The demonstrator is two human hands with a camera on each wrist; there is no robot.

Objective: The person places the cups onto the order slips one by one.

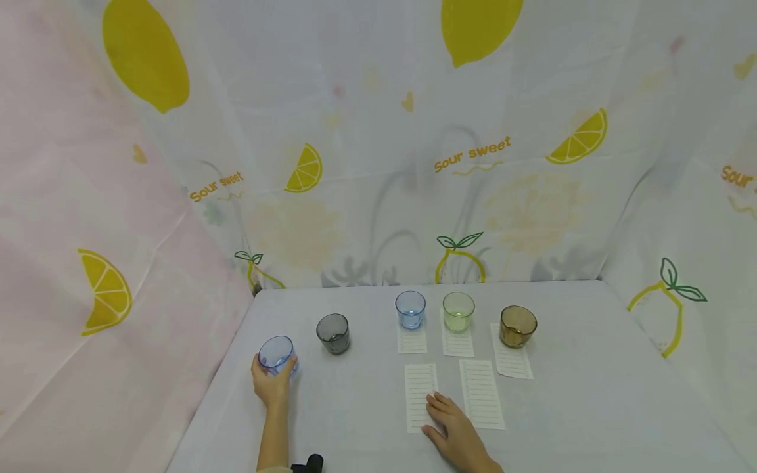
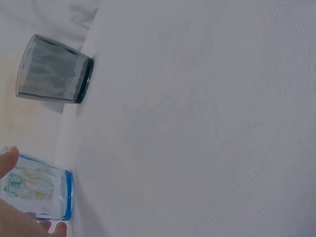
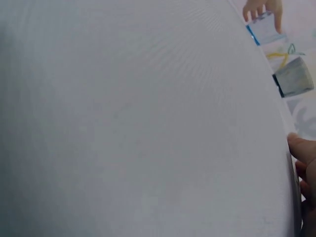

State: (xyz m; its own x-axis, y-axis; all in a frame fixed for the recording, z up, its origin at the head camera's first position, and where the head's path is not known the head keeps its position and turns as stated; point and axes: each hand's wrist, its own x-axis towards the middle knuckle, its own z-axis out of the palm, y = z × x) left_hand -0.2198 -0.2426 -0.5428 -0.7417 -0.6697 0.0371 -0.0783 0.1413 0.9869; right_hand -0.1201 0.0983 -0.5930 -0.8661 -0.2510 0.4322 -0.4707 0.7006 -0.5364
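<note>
My left hand grips a clear blue glass at the left of the table, thumb and fingers round its sides. In the left wrist view this glass stands upright on the cloth or very close to it; which one, I cannot tell. A grey glass stands just to its right. My right hand lies low over the table, its fingers loosely bent and holding nothing. Its fingertips touch or hover at the right edge of a lined paper strip. A second paper strip lies to its right.
Farther back, a light blue glass, a green glass and an amber glass stand in a row, each at the top of its own paper strip. A lemon-print curtain encloses the white table behind and at both sides.
</note>
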